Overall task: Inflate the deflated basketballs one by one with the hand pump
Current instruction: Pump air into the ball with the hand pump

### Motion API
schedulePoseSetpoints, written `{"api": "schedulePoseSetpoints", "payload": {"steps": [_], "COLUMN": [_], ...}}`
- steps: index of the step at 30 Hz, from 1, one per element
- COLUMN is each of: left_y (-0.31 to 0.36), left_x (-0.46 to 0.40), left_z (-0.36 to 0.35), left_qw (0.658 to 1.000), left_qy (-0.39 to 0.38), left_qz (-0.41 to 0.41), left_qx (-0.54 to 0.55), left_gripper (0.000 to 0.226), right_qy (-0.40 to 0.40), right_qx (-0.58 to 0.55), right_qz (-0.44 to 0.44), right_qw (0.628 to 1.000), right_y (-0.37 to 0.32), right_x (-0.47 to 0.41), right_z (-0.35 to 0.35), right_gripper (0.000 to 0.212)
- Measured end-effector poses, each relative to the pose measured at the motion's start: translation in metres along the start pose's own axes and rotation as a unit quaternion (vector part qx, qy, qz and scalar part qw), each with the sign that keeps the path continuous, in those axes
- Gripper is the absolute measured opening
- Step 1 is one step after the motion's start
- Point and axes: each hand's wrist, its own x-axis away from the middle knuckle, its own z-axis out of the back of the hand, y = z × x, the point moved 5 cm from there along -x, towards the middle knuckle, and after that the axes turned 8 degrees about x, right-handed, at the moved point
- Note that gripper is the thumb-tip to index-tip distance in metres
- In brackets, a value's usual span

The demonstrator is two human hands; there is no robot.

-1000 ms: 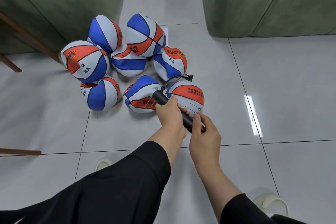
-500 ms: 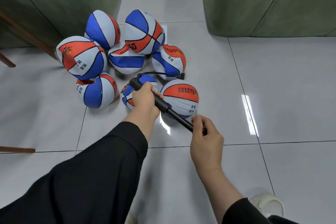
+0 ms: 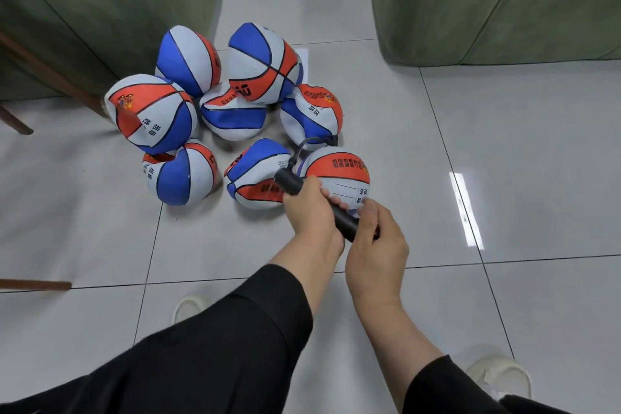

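Note:
Several blue, white and orange basketballs lie in a cluster on the tiled floor, most of them dented and slack. My left hand [image 3: 311,212] grips the barrel of a black hand pump [image 3: 289,182]. My right hand [image 3: 378,242] grips the pump's handle end, right up against the barrel. The pump's thin black hose [image 3: 304,144] loops up and over to the top of the nearest ball [image 3: 339,171], which has an orange panel with printed characters. Where the hose meets that ball is too small to make out.
Green upholstered furniture stands at the back left [image 3: 100,3] and back right [image 3: 497,0]. Wooden legs [image 3: 50,74] slant at the left edge. My pale shoes [image 3: 500,376] show at the bottom. Grey tiles [image 3: 504,161] spread to the right.
Half a second ago the pump was drawn out, its thin rod showing and my hands apart. Now the barrel and handle are pushed together and my hands nearly touch.

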Motion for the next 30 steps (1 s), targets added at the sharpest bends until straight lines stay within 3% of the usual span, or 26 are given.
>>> {"api": "schedulePoseSetpoints", "payload": {"steps": [3, 8, 10, 12, 16, 23, 26, 30], "left_y": [-0.003, 0.019, 0.031, 0.042, 0.055, 0.051, 0.044, 0.029], "left_x": [-0.004, -0.016, -0.025, -0.034, -0.049, -0.075, -0.083, -0.092], "left_z": [0.012, 0.003, 0.004, 0.008, 0.022, 0.022, 0.021, 0.023], "left_qw": [1.0, 0.999, 0.996, 0.989, 0.962, 0.889, 0.862, 0.844], "left_qy": [0.014, -0.007, -0.02, -0.037, -0.054, -0.091, -0.099, -0.093], "left_qz": [0.008, -0.003, -0.004, -0.007, -0.025, -0.085, -0.073, -0.029], "left_qx": [0.02, -0.04, -0.085, -0.141, -0.266, -0.441, -0.491, -0.527], "left_gripper": [0.016, 0.016, 0.013, 0.009, 0.006, 0.024, 0.033, 0.017], "right_qy": [-0.023, -0.096, -0.143, -0.138, -0.111, -0.23, -0.299, -0.29], "right_qx": [0.005, 0.016, 0.036, 0.057, 0.131, 0.315, 0.367, 0.379], "right_qz": [0.006, -0.006, -0.01, -0.014, 0.021, 0.164, 0.158, 0.124], "right_qw": [1.0, 0.995, 0.989, 0.989, 0.985, 0.906, 0.867, 0.87], "right_y": [0.0, 0.001, 0.006, 0.013, 0.009, -0.011, -0.004, 0.014], "right_x": [-0.001, -0.002, -0.004, -0.013, -0.057, -0.147, -0.17, -0.183], "right_z": [-0.007, -0.022, -0.028, -0.027, -0.02, -0.06, -0.078, -0.082], "right_gripper": [0.06, 0.043, 0.045, 0.05, 0.049, 0.063, 0.073, 0.075]}}
